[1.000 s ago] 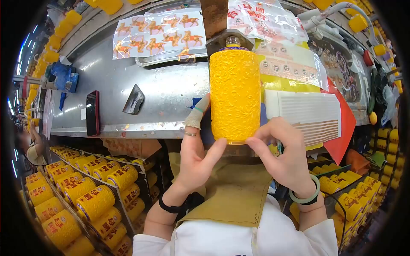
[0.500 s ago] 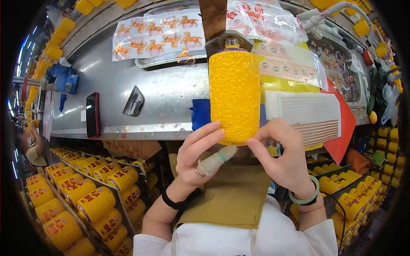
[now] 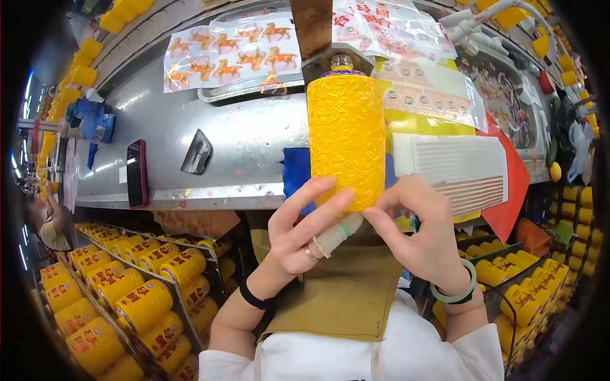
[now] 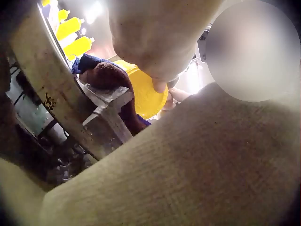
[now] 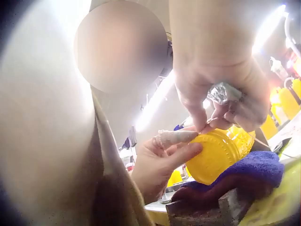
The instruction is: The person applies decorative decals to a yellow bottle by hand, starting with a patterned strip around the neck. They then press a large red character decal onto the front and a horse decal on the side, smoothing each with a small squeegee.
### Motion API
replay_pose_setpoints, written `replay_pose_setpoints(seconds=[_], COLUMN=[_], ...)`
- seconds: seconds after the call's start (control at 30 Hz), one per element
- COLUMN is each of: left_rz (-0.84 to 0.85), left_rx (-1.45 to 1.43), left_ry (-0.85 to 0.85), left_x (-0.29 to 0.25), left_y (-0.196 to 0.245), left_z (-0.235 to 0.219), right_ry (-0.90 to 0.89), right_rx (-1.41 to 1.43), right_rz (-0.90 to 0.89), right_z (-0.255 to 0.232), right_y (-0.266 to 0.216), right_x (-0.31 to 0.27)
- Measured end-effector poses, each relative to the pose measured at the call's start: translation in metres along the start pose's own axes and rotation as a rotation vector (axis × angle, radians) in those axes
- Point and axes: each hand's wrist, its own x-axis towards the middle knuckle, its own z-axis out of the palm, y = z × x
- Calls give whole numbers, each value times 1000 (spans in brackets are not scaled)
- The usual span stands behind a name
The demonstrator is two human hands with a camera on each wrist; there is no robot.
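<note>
A yellow embossed bottle [image 3: 346, 136] with a clear glass neck [image 3: 342, 62] lies along a support, its round base facing the person. Blue towel [image 3: 297, 170] pads the support beneath it. My left hand [image 3: 293, 236] grips the near end, fingers spread over the side and base edge; one finger wears a pale cloth sleeve [image 3: 335, 239]. Thumb and forefinger of my right hand [image 3: 419, 232] meet at the base rim, opposite the left hand. In the right wrist view, a crinkled silvery piece [image 5: 225, 93] is tucked among the right hand's curled fingers.
Horse decal sheets [image 3: 235, 51] lie over a metal tray at the back. A phone [image 3: 136, 173] and a dark curved piece [image 3: 196, 152] rest on the metal table [image 3: 171, 120]. White striped sheets [image 3: 448, 159] lie right. Racks of yellow bottles [image 3: 143, 298] stand below.
My left hand has moved from the bottle's left side to its near end, its sleeved finger coming down to the base. My right hand stays at the rim.
</note>
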Motion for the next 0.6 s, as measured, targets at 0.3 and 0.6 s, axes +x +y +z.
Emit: replay_pose_setpoints(seconds=[0.3,0.6], left_rz=[-108,-124], left_rx=[-39,-123], left_ry=[109,205], left_x=[-21,-19], left_y=[-7,-7], left_z=[10,19], right_ry=[-113,-102], right_rx=[24,55], right_rz=[111,122], right_z=[-23,-22], right_y=[4,10], right_x=[1,1])
